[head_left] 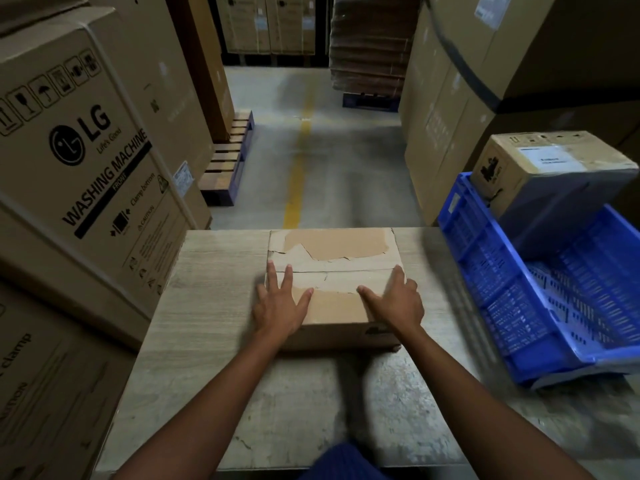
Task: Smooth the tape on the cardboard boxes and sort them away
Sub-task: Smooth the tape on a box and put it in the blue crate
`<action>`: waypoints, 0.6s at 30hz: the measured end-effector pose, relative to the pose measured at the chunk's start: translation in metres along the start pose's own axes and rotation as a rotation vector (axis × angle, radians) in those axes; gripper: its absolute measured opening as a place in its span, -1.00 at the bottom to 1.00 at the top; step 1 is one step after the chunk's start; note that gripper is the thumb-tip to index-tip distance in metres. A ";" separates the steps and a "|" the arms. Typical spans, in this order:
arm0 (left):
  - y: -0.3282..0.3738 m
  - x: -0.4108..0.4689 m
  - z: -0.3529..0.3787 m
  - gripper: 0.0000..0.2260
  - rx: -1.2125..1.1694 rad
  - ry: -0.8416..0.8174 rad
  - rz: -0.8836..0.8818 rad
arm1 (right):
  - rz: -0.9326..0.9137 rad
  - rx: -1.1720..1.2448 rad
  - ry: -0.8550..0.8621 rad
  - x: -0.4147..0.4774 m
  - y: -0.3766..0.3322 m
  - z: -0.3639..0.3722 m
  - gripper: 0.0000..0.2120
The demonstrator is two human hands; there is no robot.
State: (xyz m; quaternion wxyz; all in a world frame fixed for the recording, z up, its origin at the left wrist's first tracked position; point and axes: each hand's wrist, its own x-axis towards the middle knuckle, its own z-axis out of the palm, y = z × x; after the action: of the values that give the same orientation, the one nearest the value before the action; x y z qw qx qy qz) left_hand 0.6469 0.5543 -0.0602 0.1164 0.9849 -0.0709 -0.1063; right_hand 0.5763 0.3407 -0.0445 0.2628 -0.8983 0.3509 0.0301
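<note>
Pressed flat on the cardboard box [332, 268], mid-bench [194, 341]: left hand [280, 306] with fingers spread wide over the left end of the lid, right hand [398, 301] with fingers straight, laid along the right edge. Gripping nothing, either one. Probably light and fairly stiff, yet scuffed, with the top paper layer torn away in patches. Best taken by both short sides, low down, not by the ragged lid. To the right, a blue crate [519, 306] with a second box [540, 168] leaning in its far end, label too blurred to read. Farther left, a big carton [86, 150] printed "LG Life's Good", "WASHING MACHINE", "FRONT", "Clamp bottom", "CAUTION".
</note>
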 end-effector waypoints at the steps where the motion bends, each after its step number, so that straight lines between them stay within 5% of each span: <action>1: 0.000 0.000 -0.002 -0.32 -0.009 0.001 -0.002 | 0.015 0.041 -0.007 0.002 0.000 -0.003 0.00; 8: -0.001 0.005 -0.011 -0.35 -0.169 -0.062 -0.052 | 0.076 0.233 -0.040 0.006 -0.007 -0.030 -0.39; 18: -0.005 0.006 0.006 -0.36 -0.560 -0.223 -0.020 | -0.194 -0.008 0.228 -0.030 -0.078 -0.102 -0.46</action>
State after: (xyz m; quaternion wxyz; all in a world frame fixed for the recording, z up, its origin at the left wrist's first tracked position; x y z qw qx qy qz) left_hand 0.6521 0.5567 -0.0683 0.3740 0.8975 -0.0413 -0.2302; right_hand 0.5905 0.3568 0.0859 0.2192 -0.9267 0.2897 -0.0962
